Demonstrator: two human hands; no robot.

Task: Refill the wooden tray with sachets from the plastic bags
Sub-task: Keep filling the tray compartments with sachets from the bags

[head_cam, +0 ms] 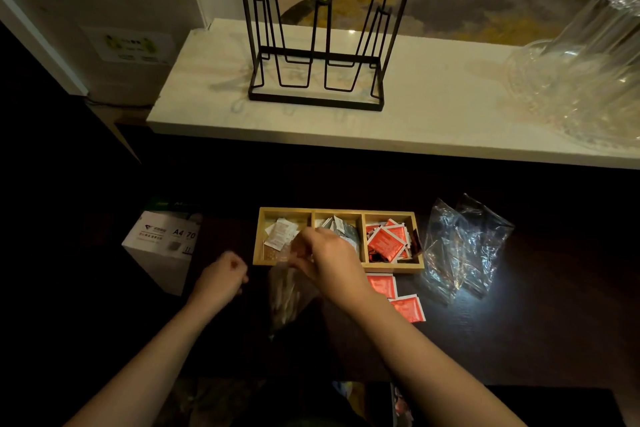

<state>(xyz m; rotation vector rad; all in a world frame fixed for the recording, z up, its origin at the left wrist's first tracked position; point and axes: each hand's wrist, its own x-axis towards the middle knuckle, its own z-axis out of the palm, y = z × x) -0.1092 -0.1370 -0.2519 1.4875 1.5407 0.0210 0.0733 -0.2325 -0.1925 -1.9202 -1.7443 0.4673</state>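
A three-compartment wooden tray point(391, 267) sits on the dark counter. White sachets point(280, 232) lie in its left compartment, grey ones point(341, 227) in the middle, red ones point(388, 242) in the right. My right hand point(327, 260) hovers over the tray's front left, fingers pinching the top of a clear plastic bag point(287, 298) that hangs below it with pale sachets inside. My left hand point(225, 276) is a closed fist left of the tray, holding nothing I can see. Two red sachets point(407, 307) lie loose in front of the tray.
Two empty clear plastic bags point(464, 250) stand crumpled right of the tray. A white A4 paper box point(162, 246) sits at the left. Behind, a raised marble ledge point(415, 121) carries a black wire rack point(317, 45) and glassware point(581, 73).
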